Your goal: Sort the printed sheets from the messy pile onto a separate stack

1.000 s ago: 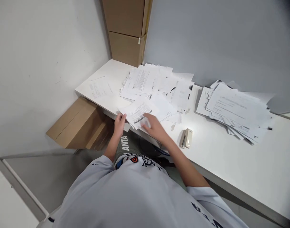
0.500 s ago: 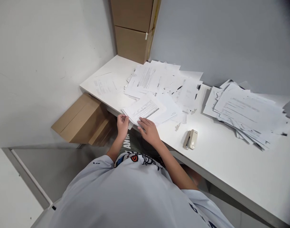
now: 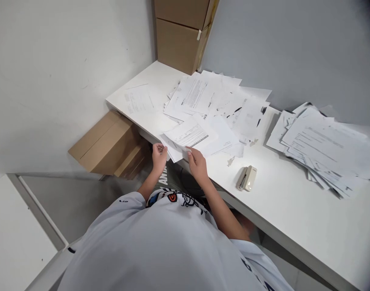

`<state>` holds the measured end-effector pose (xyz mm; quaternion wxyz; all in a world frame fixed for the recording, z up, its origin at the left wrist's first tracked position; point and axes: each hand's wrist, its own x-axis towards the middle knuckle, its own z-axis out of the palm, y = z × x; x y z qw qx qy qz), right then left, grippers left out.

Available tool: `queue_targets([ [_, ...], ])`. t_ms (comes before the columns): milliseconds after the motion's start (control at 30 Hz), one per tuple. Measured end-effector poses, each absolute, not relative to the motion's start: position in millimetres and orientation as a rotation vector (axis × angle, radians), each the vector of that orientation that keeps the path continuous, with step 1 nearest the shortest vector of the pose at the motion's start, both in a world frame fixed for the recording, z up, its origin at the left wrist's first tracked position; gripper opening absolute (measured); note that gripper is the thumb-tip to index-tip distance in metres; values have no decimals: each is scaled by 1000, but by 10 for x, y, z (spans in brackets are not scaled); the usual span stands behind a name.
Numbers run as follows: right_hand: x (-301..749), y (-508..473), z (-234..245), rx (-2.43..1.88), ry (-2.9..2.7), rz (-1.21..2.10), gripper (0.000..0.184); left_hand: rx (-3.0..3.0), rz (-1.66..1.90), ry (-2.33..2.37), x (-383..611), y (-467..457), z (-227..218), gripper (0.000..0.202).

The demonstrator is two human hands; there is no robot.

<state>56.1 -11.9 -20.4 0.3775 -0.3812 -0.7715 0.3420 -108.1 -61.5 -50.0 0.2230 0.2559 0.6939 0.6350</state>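
Several printed paper sheets (image 3: 186,135) lie at the table's near edge, in front of my body. My left hand (image 3: 159,157) is closed on their left corner, fingers pinched together. On the other side my right hand (image 3: 197,161) pinches the near edge of the top sheet, which is lifted and curls up from the sheets beneath. A loose spread of printed papers (image 3: 193,95) lies just beyond. To the right of my right hand, a cream stapler (image 3: 248,178) rests on the white table.
A thick, uneven paper pile (image 3: 321,141) sits at the right on the white table (image 3: 300,222). Stacked cardboard boxes (image 3: 178,44) stand at the back corner. Another cardboard box (image 3: 106,139) is below the table's left end. A single sheet (image 3: 139,100) lies at the far left.
My right hand has gone from resting flat on the papers to pinching the top sheet, whose near edge is now raised. My left hand keeps its hold. The view has shifted slightly.
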Motion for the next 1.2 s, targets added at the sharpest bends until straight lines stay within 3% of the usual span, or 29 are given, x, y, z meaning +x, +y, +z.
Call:
queue_targets([
  [433, 586, -145, -207, -1054, -1884, 947, 44, 1277, 1383, 2442, -990, -691, -401, 42],
  [533, 582, -141, -232, -936, -1998, 856, 40, 1300, 1258, 2531, -928, -691, -276, 55],
  [633, 565, -151, -242, -817, -2230, 667, 38, 1334, 1204, 2527, -878, -702, -167, 56],
  [833, 568, -196, -237, -795, -2343, 337, 41, 1091, 1599, 1968, -858, -703, -112, 42],
  [933, 582, -264, -215, -759, -2318, 269, 45, 699, 1764, 1595, -864, -650, -89, 54],
  [1067, 615, -393, -134, -677, -2322, 329, 43, 442, 1786, 1399, -901, -598, 8, 76],
  [1200, 791, -496, -23, -749, -2122, 515, 38, 514, 1677, 1348, -1034, -708, 88, 66],
])
